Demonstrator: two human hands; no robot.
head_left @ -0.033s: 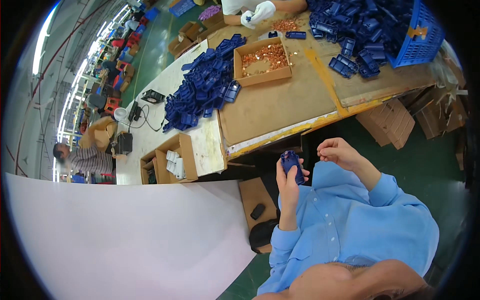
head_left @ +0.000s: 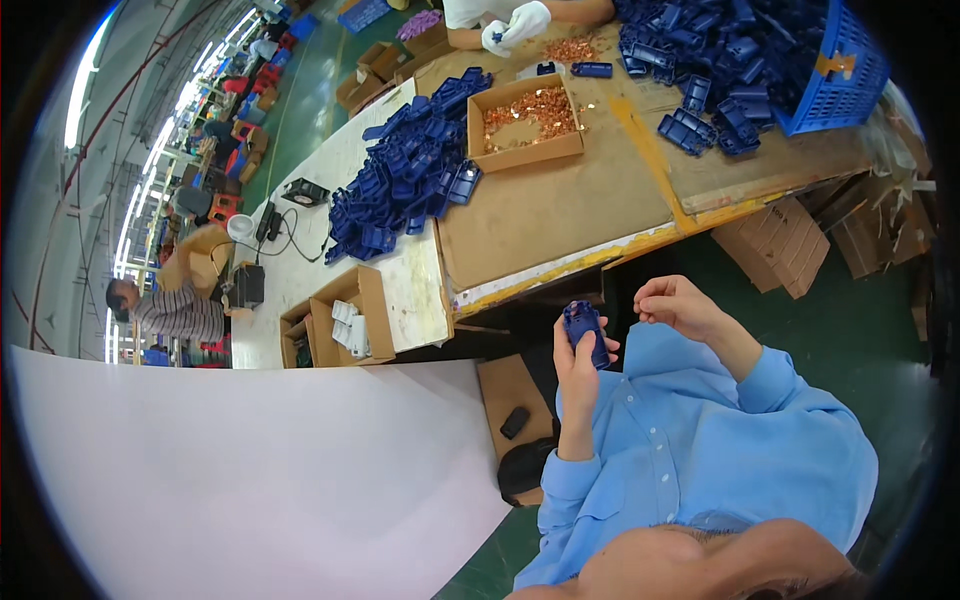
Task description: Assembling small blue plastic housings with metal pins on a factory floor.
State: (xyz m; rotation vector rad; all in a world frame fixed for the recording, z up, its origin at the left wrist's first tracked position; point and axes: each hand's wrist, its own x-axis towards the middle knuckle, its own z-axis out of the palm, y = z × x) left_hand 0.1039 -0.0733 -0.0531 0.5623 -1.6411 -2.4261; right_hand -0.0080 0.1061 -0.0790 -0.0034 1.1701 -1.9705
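My left hand (head_left: 577, 375) is wrapped around a dark blue plastic housing (head_left: 585, 332), thumb across its face, held upright in front of my body. At the housing's top end are openings and small details too fine to make out. To its right, my right hand (head_left: 682, 306) is raised apart from it, fingertips pinched together; whatever they hold, if anything, is too small to name. Beyond the hands, on the table, a cardboard box (head_left: 526, 160) holds small copper-coloured metal pieces (head_left: 540, 110). Left of that box lies a heap of similar blue housings (head_left: 400, 180).
A brown-topped table (head_left: 560, 215) edges close beyond my hands. More blue housings spill from a blue basket (head_left: 835, 80) at the far right. Opposite, a co-worker's white-gloved hands (head_left: 518, 28) work. A carton of white parts (head_left: 350, 325) stands left; a white panel (head_left: 250, 470) fills the lower left.
The blue housing in my left hand has shifted very slightly. The person in stripes at the far left has moved their head and arm a little. My right hand is unchanged.
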